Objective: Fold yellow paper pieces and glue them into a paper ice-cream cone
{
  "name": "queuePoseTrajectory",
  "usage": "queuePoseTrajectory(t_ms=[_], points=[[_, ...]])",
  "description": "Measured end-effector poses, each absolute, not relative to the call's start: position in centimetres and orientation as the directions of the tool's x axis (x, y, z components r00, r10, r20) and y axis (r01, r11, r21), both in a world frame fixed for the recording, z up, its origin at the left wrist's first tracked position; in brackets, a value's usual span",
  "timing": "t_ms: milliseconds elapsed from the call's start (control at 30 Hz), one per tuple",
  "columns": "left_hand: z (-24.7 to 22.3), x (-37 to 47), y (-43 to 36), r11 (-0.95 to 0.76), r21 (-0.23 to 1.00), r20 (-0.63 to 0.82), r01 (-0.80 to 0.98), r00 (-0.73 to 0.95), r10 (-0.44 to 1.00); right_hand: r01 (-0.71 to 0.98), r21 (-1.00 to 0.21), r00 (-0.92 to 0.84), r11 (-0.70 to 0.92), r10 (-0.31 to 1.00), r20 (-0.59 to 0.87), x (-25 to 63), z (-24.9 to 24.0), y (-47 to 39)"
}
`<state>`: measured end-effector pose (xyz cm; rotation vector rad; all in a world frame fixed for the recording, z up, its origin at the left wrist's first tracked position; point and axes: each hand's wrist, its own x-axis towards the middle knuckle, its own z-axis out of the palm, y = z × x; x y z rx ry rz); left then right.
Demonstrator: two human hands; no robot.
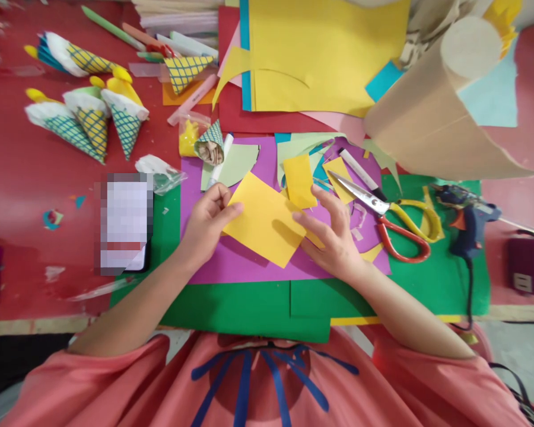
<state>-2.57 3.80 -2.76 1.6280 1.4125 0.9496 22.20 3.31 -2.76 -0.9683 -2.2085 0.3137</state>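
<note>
Yellow four-sided sheet of plain paper (pixel 267 222), held tilted between both hands over the middle of the red worktop (pixel 9 178). Pinched at the left corner by thumb and curled fingers of the left hand (pixel 204 222); met near the right corner by loosely spread, unclosed fingers of the right hand (pixel 336 237). Apparently being turned and positioned; calls next, probably, for a firmer right-hand hold. Beneath, broad green paper sheets (pixel 249 305), then a purple paper sheet (pixel 235 267). Rightward, red-and-yellow-handled metal scissors (pixel 382 207) and a blue glue gun (pixel 471 231). Crowding the right hand's space: scissor blades, a small yellow paper rectangle (pixel 299 179), a white black-capped marker (pixel 360 172).
</note>
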Motion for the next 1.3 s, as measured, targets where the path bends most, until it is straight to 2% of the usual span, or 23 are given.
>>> queuePoseTrajectory(t_ms=[100, 167, 267, 300, 333, 400, 467, 633, 767, 867, 1000, 1100, 1300], points=[[-2.8, -2.2, 3.4, -0.042, 0.924, 0.012, 0.379, 0.082, 0.997, 0.483, -0.385, -0.585, 0.786, 0.617, 0.527, 22.5, -2.5, 3.2], [-2.8, -2.0, 3.2, -0.069, 0.917, 0.043, 0.393, 0.074, 0.996, 0.434, -0.374, -0.621, 0.819, 0.573, 0.535, 22.6, -2.3, 3.3], [-2.5, -2.0, 3.0, -0.267, 0.816, 0.28, 0.513, 0.054, 0.959, 0.433, -0.377, -0.622, 0.819, 0.574, 0.533, 22.6, -2.2, 3.5], [-2.3, -2.0, 3.0, -0.38, 0.72, 0.381, 0.581, 0.127, 0.916, 0.431, -0.375, -0.623, 0.821, 0.571, 0.534, 22.6, -2.2, 3.6], [-2.2, -2.0, 2.9, -0.495, 0.628, 0.414, 0.6, 0.281, 0.866, 0.424, -0.372, -0.627, 0.826, 0.564, 0.537, 22.6, -2.2, 3.6], [-2.1, -2.0, 2.6, -0.692, 0.498, 0.379, 0.522, 0.586, 0.716, 0.391, -0.375, -0.639, 0.841, 0.541, 0.548, 22.6, -2.4, 3.6], [-2.2, -1.8, 2.5, -0.763, 0.444, 0.309, 0.47, 0.719, 0.623, 0.347, -0.395, -0.649, 0.851, 0.522, 0.554, 22.7, -2.6, 3.6], [-2.9, -1.6, 2.8, -0.727, 0.362, 0.238, 0.584, 0.696, 0.677, 0.277, -0.443, -0.702, 0.853, 0.495, 0.513, 22.6, -2.5, 3.7], [-2.4, -2.3, 3.4, -0.575, 0.296, 0.228, 0.763, 0.528, 0.818, 0.259, -0.459, -0.721, 0.85, 0.486, 0.493, 22.6, -2.3, 3.9], [-1.6, -2.8, 3.3, -0.545, 0.326, 0.308, 0.773, 0.458, 0.834, 0.274, -0.471, -0.713, 0.838, 0.506, 0.485, 22.6, -2.2, 4.0], [-1.2, -2.2, 2.3, -0.684, 0.396, 0.365, 0.612, 0.579, 0.729, 0.278, -0.489, -0.702, 0.827, 0.523, 0.484, 22.6, -2.1, 4.1], [-1.5, -1.2, 1.7, -0.692, 0.403, 0.305, 0.599, 0.625, 0.718, 0.296, -0.508, -0.691, 0.809, 0.549, 0.47, 22.5, -2.1, 4.1], [-2.1, -0.3, 1.6, -0.625, 0.469, 0.245, 0.624, 0.589, 0.77, 0.385, -0.558, -0.661, 0.736, 0.641, 0.39, 22.5, -2.4, 3.8]])
